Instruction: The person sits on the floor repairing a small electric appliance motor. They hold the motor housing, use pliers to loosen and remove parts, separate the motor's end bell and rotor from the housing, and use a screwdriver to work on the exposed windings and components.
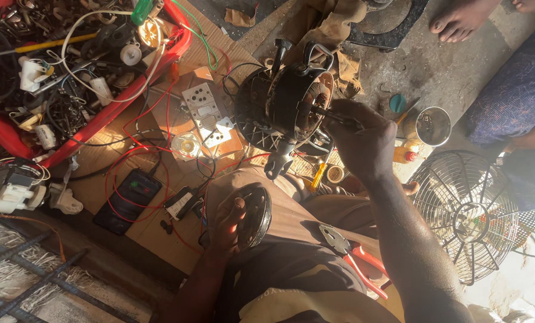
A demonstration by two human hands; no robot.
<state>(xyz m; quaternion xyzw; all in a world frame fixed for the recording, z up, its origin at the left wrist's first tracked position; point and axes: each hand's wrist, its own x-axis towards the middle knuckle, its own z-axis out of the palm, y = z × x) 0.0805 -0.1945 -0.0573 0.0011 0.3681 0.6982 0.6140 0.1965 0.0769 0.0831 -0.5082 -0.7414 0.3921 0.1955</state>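
Note:
A black fan motor (285,101) with copper windings stands on the floor in front of my knees. My right hand (363,140) grips a thin dark tool (333,113) whose tip reaches into the motor's open side. My left hand (228,224) rests on my left thigh and holds a round black motor cover (255,215). Red-handled pliers (354,257) lie on my lap.
A red crate (160,66) of cables and parts sits at top left. A black multimeter (129,200) with red leads lies on cardboard. A wire fan guard (471,215) lies at right, near a metal cup (433,125). Another person's foot (459,21) and knee (515,90) are at top right.

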